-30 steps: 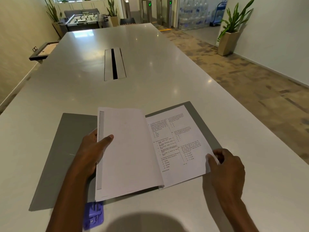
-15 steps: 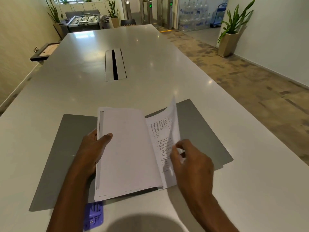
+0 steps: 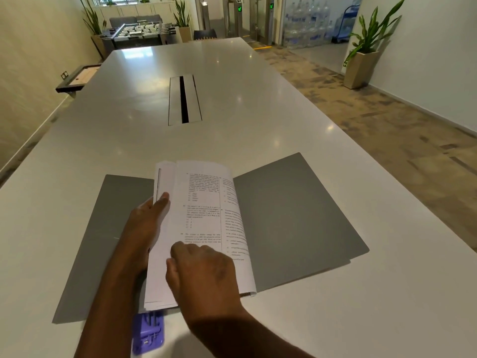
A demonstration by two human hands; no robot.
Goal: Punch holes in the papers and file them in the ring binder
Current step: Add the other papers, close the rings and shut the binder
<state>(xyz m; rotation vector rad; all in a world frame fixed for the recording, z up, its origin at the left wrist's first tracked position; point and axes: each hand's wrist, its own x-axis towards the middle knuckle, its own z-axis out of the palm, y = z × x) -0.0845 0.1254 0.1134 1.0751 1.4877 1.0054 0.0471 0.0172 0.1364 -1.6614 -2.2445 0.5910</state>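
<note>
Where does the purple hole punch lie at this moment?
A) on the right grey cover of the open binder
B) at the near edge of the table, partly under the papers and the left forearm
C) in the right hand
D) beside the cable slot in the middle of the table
B: the purple hole punch lies by the near edge of the table, its far end tucked under the papers, beside the left forearm.

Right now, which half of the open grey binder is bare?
The right cover: plain grey, nothing on it. The left cover lies partly under the papers and left hand.

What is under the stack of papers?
The open grey binder lies under the papers, and the purple hole punch pokes out below. The binder's rings are covered.
</note>
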